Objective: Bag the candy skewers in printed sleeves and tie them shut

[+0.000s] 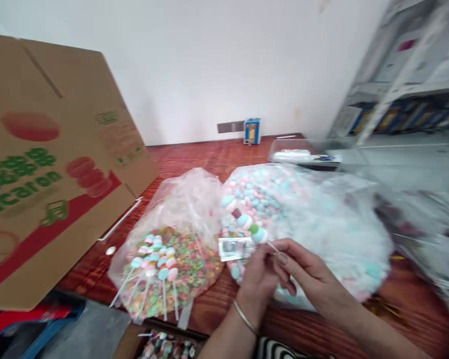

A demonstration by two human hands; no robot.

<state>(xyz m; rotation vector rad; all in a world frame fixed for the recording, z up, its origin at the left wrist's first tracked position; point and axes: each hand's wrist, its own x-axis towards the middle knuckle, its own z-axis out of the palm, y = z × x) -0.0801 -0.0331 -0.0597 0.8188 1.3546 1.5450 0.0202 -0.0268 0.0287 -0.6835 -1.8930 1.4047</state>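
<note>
My left hand (pixel 257 277), with a thin bracelet at the wrist, and my right hand (pixel 303 271) meet over the front of a big clear bag of pastel marshmallows (pixel 322 219). Together they hold a white stick (pixel 274 247) threaded with pink, blue and green marshmallows (pixel 247 222). The right fingers pinch the stick's end, and the left fingers close around it lower down. A small printed label (pixel 234 248) lies on the bag just left of my hands.
A second clear bag of coloured cereal rings (pixel 179 269) lies to the left, with several finished marshmallow sticks (pixel 157 264) on it. A large cardboard box (pixel 41 164) stands at the far left. A clear tray (pixel 303 152) and blurred shelves (pixel 407 89) sit behind.
</note>
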